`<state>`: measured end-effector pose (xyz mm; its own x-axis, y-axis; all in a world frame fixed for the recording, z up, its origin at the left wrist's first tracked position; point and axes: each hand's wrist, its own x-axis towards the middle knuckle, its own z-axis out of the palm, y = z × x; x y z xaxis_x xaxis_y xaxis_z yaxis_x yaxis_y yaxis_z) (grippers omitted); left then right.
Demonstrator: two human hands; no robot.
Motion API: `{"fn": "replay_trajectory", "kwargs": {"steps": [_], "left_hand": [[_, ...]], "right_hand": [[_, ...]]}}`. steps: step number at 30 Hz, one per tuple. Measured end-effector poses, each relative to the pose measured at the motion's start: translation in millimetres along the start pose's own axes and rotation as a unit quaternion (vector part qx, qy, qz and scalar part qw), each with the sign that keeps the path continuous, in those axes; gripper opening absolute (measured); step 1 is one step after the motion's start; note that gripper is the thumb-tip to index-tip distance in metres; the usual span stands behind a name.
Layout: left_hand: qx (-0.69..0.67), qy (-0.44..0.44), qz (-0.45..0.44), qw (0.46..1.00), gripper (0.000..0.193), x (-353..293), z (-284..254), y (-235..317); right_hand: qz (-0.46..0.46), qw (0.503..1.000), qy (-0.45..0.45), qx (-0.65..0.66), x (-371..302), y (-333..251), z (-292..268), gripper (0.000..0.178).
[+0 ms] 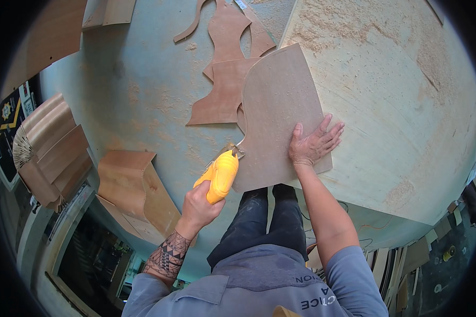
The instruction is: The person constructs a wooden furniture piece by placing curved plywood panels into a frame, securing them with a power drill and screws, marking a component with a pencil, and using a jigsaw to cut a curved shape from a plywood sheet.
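Observation:
A yellow jigsaw [223,173] sits at the left edge of a thin brown plywood panel [280,100] with a curved top left corner. My left hand [200,207] is wrapped round the jigsaw's handle. Its metal base meets the panel where the edge curves inward; the blade itself I cannot make out. My right hand [316,143] lies flat on the right side of the panel, fingers spread. Under and beyond the panel's left edge lies a curved plywood offcut [225,87], its right part covered by the panel.
A large pale board [375,105] strewn with sawdust lies on the right, partly under the panel. More wavy offcuts [226,31] are at the far side of the blue-green table [143,95]. Bent plywood pieces [129,179] and stacked curved panels [53,153] stand at the left.

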<state>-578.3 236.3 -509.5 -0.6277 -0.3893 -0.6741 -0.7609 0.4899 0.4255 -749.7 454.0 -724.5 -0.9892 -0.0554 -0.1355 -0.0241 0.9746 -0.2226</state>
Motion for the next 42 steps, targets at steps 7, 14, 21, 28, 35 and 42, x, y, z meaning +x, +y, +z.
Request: {"fn": "replay_trajectory", "kwargs": {"steps": [7,14,21,28,35,42], "left_hand": [[0.002,-0.005,0.009,1.000,0.029,5.0,-2.4,8.1],[-0.005,-0.008,0.012,1.000,0.029,8.8,-2.1,10.1],[0.012,-0.016,0.016,1.000,0.030,10.1,-2.2,14.6],[0.003,-0.006,0.025,1.000,0.030,14.2,-1.3,19.2],[-0.002,-0.005,0.019,1.000,0.031,16.3,-0.6,22.5],[-0.017,-0.005,0.007,1.000,0.033,17.0,1.9,28.4]], "right_hand": [[0.001,1.000,-0.004,0.006,-0.2,1.3,0.8,0.105],[0.010,0.999,-0.027,-0.022,1.3,1.1,-0.7,0.108],[0.014,1.000,-0.022,-0.016,0.8,0.7,-2.2,0.108],[0.014,0.999,-0.026,-0.016,0.8,0.6,-2.9,0.109],[0.013,0.999,-0.029,-0.016,0.6,0.3,-2.9,0.110],[0.006,0.999,-0.028,-0.013,-0.1,1.2,-5.2,0.111]]}}
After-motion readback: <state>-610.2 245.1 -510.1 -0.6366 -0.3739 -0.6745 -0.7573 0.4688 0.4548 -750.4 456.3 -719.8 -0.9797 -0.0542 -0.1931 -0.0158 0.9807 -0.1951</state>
